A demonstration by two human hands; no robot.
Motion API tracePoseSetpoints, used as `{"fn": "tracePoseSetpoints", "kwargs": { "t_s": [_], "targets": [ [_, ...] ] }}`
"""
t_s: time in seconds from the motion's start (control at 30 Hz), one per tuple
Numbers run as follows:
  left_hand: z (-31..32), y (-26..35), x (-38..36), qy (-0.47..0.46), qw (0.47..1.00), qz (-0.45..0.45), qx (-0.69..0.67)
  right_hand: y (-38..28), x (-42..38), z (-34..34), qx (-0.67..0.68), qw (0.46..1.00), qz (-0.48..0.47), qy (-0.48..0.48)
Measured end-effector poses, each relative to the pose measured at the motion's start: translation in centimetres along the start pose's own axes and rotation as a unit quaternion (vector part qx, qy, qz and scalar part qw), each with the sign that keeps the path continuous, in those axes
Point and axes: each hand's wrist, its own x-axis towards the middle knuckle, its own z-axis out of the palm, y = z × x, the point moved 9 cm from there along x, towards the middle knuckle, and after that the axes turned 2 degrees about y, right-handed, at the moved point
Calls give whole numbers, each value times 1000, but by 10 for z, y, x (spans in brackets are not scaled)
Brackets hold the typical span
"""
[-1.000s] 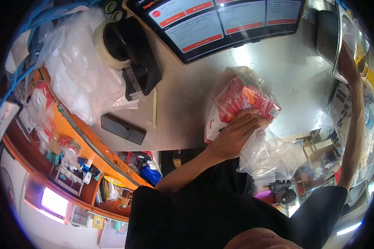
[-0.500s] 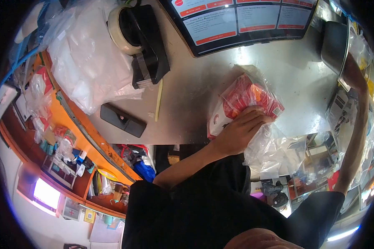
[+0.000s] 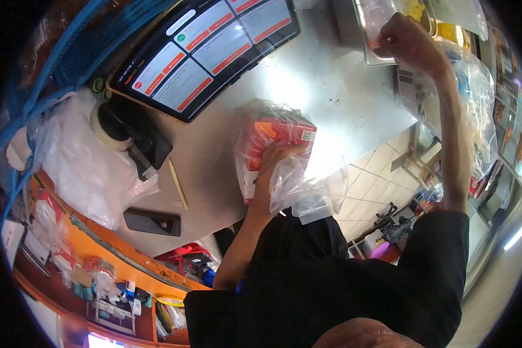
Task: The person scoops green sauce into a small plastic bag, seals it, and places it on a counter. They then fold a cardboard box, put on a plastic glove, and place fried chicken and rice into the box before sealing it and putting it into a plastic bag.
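Note:
A red and white box (image 3: 293, 129) in a clear plastic bag (image 3: 307, 188) sits on the metal table. My left hand (image 3: 276, 156) lies over the front of the box with its fingers curled against it, and loose plastic covers part of the hand. Far to the right, my right hand (image 3: 403, 43) is closed in a fist at the edge of a clear-walled tray (image 3: 368, 55). What its fingers hold, if anything, is hidden.
A large screen (image 3: 214, 55) stands at the back left. Nearer on that side are a black tape dispenser (image 3: 136, 133), a pile of clear plastic bags (image 3: 78, 168), a thin yellow stick (image 3: 178, 184) and a black phone (image 3: 152, 223). A blue crate (image 3: 75, 58) rises beyond them.
The view has turned to the right. My right hand has moved from beside a dark container to the tray's edge and is now closed. My left hand stays on the bagged box.

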Motion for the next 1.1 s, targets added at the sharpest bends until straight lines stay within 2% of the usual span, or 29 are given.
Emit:
{"fn": "tracePoseSetpoints", "kwargs": {
  "t_s": [0.03, 0.07, 0.1, 0.13, 0.2, 0.23, 0.27, 0.33, 0.37, 0.43, 0.47, 0.53, 0.57, 0.63, 0.67, 0.73, 0.77, 0.8, 0.83, 0.9, 0.97, 1.03, 1.1],
  "targets": [
    [-8, 13, 7, 56, 998, 16, -8, -22, -9, -9, -95, 992, -57, 61],
    [-16, 26, 13, 112, 993, 32, -13, -23, -19, -16, -59, 994, 9, 91],
    [-14, 27, 13, 111, 993, 34, -7, -26, -27, -19, -54, 994, 9, 94],
    [-17, 33, 9, 145, 978, 65, 137, -29, -35, -25, -33, 993, -11, 113],
    [-17, 41, 8, 143, 942, 92, 288, -22, -48, -30, -7, 990, -28, 137],
    [-17, 45, 7, 145, 915, 106, 360, -7, -54, -31, 71, 985, -17, 154],
    [-14, 22, 7, 66, 959, 62, 267, 3, -59, -35, 149, 974, -6, 172],
    [-8, 12, 3, -19, 984, 22, 173, 4, -72, -42, 166, 970, 22, 178],
    [-14, 23, 1, 8, 980, 31, 196, 8, -78, -45, 183, 966, 48, 176],
    [-26, 48, 0, 32, 973, 45, 223, 17, -86, -49, 172, 963, 24, 205],
    [-23, 29, -4, -70, 958, -87, 262, 18, -90, -53, 157, 961, 1, 226],
    [-26, 9, -20, -168, 914, -214, 300, 26, -94, -57, 168, 957, 12, 238],
    [-28, 23, -15, -130, 938, -82, 311, 31, -95, -58, 177, 954, 22, 242],
    [-33, 23, -21, -94, 942, 54, 317, 28, -95, -56, 187, 950, -11, 249],
    [-35, -9, -25, -142, 936, -54, 319, 24, -94, -52, 194, 947, -45, 253],
    [-35, -38, -36, -195, 913, -160, 322, 15, -81, -38, 150, 934, -174, 273],
    [-39, -28, -32, -123, 949, -141, 253, 6, -68, -31, 45, 958, -128, 254],
    [-45, -18, -28, -51, 975, -121, 181, 28, -29, 0, 90, 981, -61, 163],
    [-42, -20, -29, -57, 973, -120, 187, -5, -36, -13, 26, 943, -170, 285],
    [-42, -15, -27, -59, 959, -22, 275, -9, -19, -17, 74, 968, -75, 227],
    [-41, -14, -27, -54, 948, 51, 309, -11, -34, -59, 99, 863, -83, 488],
    [-40, -10, -28, -45, 943, 110, 310, -10, -30, -68, 137, 839, -97, 517],
    [-38, -6, -24, -41, 942, 122, 310, -16, 0, -50, 84, 875, -205, 430]
  ]
}}
